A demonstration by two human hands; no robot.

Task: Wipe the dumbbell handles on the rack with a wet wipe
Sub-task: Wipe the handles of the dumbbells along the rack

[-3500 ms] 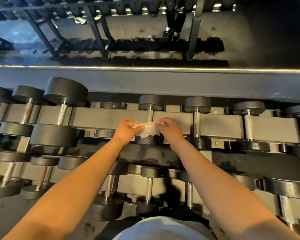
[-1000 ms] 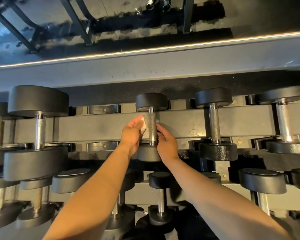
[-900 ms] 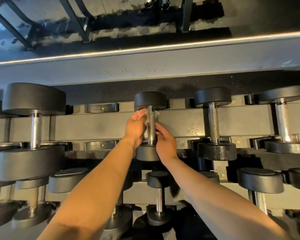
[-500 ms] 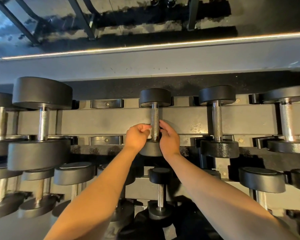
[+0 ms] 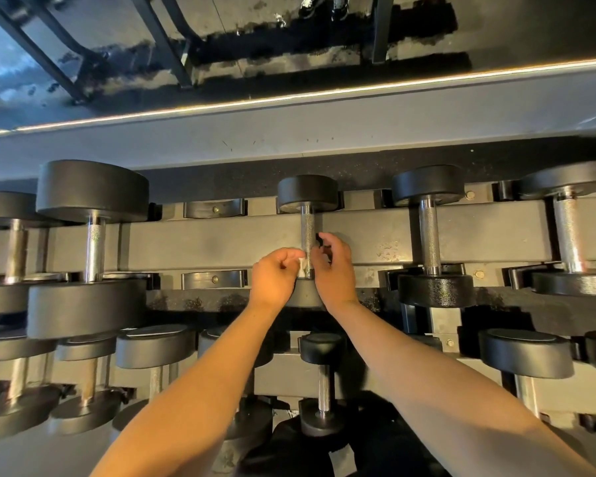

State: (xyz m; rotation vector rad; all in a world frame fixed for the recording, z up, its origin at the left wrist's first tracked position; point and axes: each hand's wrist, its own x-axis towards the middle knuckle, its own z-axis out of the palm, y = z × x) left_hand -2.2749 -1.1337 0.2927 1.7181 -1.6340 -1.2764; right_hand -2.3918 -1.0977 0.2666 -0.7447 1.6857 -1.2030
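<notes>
A small black dumbbell with a knurled steel handle [image 5: 308, 232] rests on the top tier of the rack [image 5: 221, 241]. Both hands are at the lower end of that handle. My left hand [image 5: 275, 275] sits on its left side with fingers curled, pinching a small white wet wipe [image 5: 301, 266] against the steel. My right hand [image 5: 332, 266] is on the right side with fingers bent around the handle; whether it holds the wipe's other end is hidden. The dumbbell's near head is mostly covered by my hands.
More dumbbells flank it: a large one [image 5: 93, 235] to the left, two [image 5: 429, 232] [image 5: 565, 228] to the right. A lower tier holds smaller dumbbells [image 5: 322, 376]. Behind the rack runs a grey ledge [image 5: 289, 122] under a mirror.
Both hands slid along the handle, up toward the far head and then down to its near end. The wipe, earlier stretched between both hands, now shows only as a small bunch by my left fingers.
</notes>
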